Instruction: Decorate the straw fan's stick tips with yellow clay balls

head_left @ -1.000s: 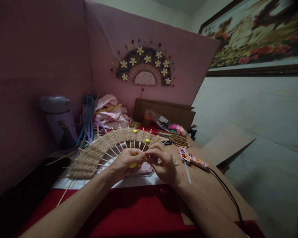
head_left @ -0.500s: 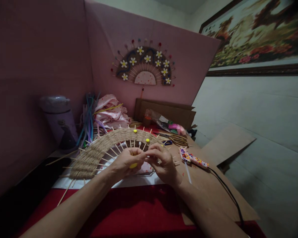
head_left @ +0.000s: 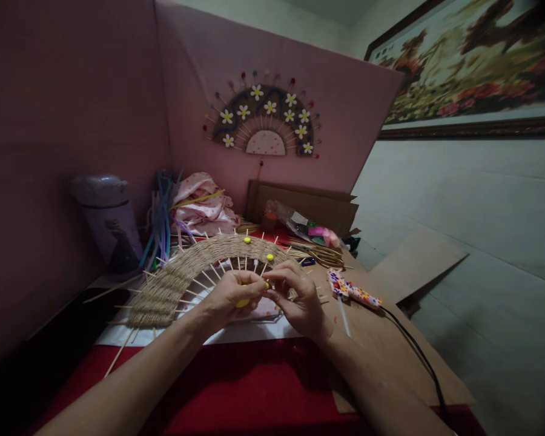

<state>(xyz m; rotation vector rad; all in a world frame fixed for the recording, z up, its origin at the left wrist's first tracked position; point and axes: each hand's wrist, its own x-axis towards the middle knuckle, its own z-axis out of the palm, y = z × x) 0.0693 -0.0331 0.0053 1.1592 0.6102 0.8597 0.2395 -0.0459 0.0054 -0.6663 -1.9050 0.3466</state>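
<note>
Head view: both hands meet at the inner curve of the woven fan [head_left: 186,275], which lies flat on the table near its left edge. Left hand [head_left: 229,298] is clenched round a yellow lump [head_left: 242,303]. Right hand [head_left: 300,297] pinches a small yellow bit [head_left: 267,284] w/ thumb & forefinger. Vs. 1 s ago: fingertips closer together, bit now showing betw. them; fan hasn't shifted. Two yellow dots [head_left: 247,240] already sit on the weave. Glue gun [head_left: 352,292] lies just right of the hands, untouched.

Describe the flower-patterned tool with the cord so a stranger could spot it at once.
Start at the big woven fan lying on the table and go past the right hand to the brown cardboard sheet. The glue gun lies there, flat. Its colourful flower pattern, white stick and trailing black cord mark it out.
</note>
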